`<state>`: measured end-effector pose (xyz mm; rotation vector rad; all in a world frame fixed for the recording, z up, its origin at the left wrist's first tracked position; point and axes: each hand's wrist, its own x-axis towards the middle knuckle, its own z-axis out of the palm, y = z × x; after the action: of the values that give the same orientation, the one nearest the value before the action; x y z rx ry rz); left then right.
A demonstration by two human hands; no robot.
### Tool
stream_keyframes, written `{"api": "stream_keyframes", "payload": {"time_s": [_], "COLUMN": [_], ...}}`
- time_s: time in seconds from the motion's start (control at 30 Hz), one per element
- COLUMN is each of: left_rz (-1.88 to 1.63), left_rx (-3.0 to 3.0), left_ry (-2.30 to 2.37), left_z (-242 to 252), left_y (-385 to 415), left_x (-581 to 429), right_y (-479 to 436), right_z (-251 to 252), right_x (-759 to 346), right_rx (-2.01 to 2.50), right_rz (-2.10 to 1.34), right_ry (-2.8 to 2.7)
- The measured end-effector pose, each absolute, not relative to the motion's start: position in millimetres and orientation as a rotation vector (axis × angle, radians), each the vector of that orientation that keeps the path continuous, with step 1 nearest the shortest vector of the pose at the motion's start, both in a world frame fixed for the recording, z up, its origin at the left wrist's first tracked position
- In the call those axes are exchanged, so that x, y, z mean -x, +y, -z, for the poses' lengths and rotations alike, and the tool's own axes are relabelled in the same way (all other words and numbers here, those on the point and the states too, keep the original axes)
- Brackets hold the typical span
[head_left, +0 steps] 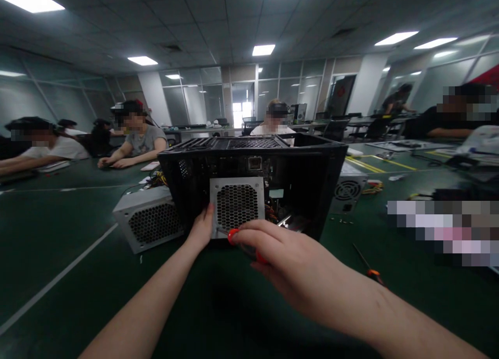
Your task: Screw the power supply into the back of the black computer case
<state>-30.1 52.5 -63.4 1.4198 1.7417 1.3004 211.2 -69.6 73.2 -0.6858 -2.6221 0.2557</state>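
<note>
A black computer case (253, 146) stands in front of me with its open side toward me. In that opening is a silver power supply (237, 203) with a honeycomb grille. My left hand (201, 228) grips the power supply's left edge, its fingers partly hidden. My right hand (284, 249) is closed around a screwdriver with a red and dark handle (234, 236). The screwdriver's shaft points left to the lower left corner of the power supply; its tip's exact contact is hard to make out. Coloured cables (271, 212) show inside the case.
Another power supply (154, 223) lies left of the case, and a third (348, 190) behind its right side. A second screwdriver (372, 273) and small screws (342, 221) lie to the right on the green table (78, 291). Several people sit around.
</note>
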Motion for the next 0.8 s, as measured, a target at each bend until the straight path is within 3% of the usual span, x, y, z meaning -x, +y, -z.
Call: {"api": "stream_keyframes", "payload": {"time_s": [0.57, 0.8], "left_rz": [-1.327, -1.319], "left_rx": [-1.434, -1.418], "left_ry": [1.732, 1.769], "left_z": [68.5, 65.1], "left_y": [54.6, 52.5], "left_x": [32.8, 30.6], "right_y": [-69.5, -62.9], "right_z": [-77.8, -59.7], "right_x": [-213.5, -202.0], "right_rx": [0.724, 1.038], "right_rz": [-0.168, 0.451], "right_ry": [-2.634, -2.15]}}
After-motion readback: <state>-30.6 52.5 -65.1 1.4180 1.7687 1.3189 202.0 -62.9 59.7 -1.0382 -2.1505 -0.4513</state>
